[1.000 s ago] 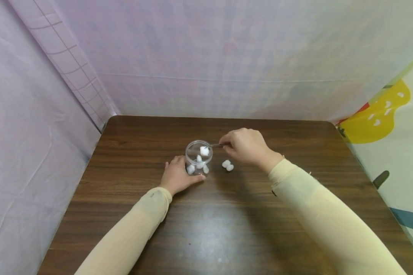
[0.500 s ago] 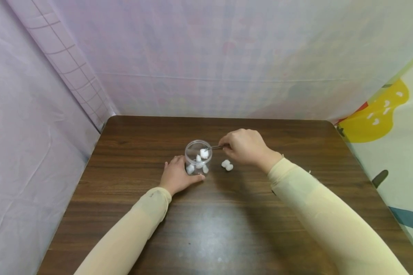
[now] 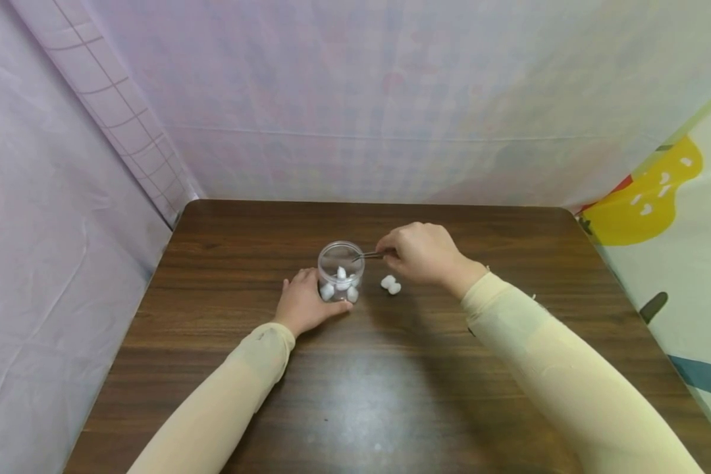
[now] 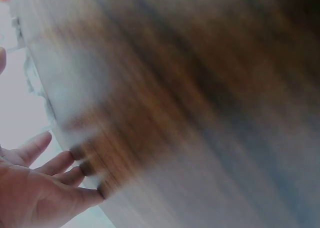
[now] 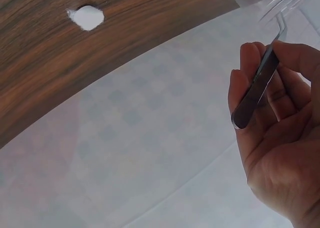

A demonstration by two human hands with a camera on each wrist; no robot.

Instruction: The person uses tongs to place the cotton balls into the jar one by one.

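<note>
A clear plastic jar (image 3: 332, 266) stands on the table with several white cotton balls (image 3: 327, 291) inside. My left hand (image 3: 304, 304) holds the jar from its left, thumb across the front and fingers along the far side. In the left wrist view, that hand (image 4: 37, 188) appears at the lower left. My right hand (image 3: 423, 250) pinches metal tweezers (image 5: 257, 87) between thumb and fingers, seen closely in the right wrist view. Their bent tips reach over the jar's rim into its opening, with no cotton between them.
Loose cotton balls (image 3: 391, 284) lie close together on the table, right of the jar and below the right hand. The dark wooden table (image 3: 243, 237) ends at a pale curtain (image 3: 332, 99) behind, with more cloth at both sides.
The cotton ball held in the tweezers has been let go and dropped into the jar among the others. Both hands have stayed nearly in place.
</note>
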